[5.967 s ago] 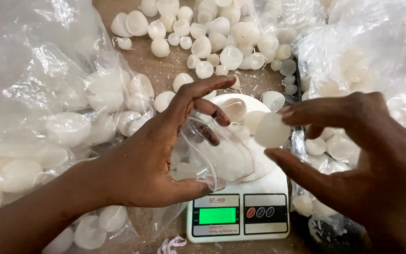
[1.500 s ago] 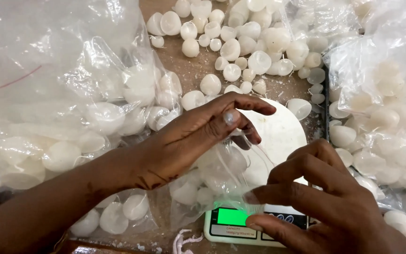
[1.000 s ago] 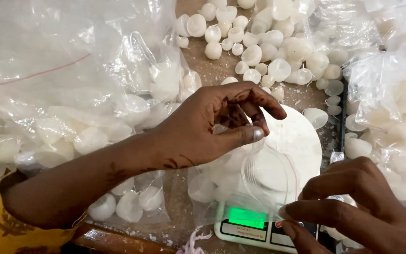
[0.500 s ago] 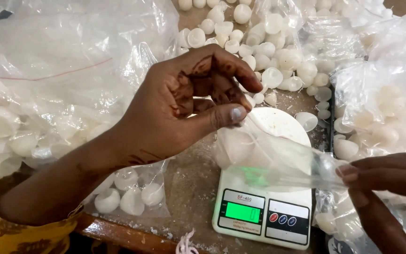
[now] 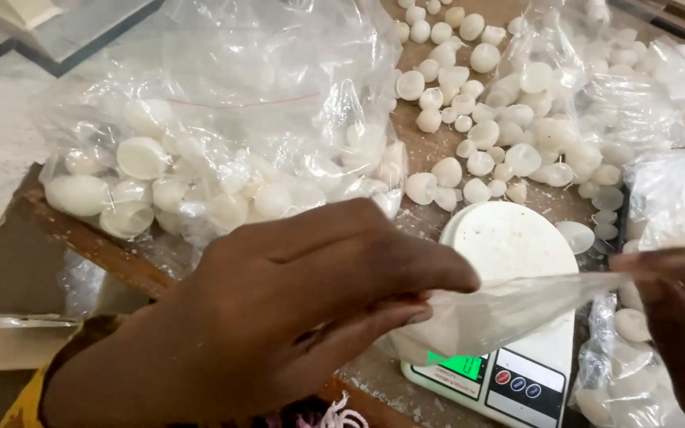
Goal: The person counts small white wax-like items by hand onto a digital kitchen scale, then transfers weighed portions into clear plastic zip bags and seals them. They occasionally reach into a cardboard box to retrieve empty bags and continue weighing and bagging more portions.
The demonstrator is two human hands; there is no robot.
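the left hand (image 5: 279, 317) is closed in a pinch on one end of a small clear plastic bag with a few white shells inside (image 5: 501, 313). the right hand (image 5: 675, 317), seen only in part at the edge of the view, grips the other end with its fingertips. the bag is stretched between the two hands, its long axis lying left to right, and it hangs just above the white digital kitchen scale with a round plate (image 5: 509, 246). the shells sit low in the bag, at the end nearer to the left hand, so this hand is the nearer one to the load.

left of the scale lies a big clear plastic bag full of white shells (image 5: 223, 158). behind the scale, loose white shells (image 5: 469, 119) are spread on the brown wooden table (image 5: 430, 147). right of the scale are more clear bags with shells (image 5: 660, 127).
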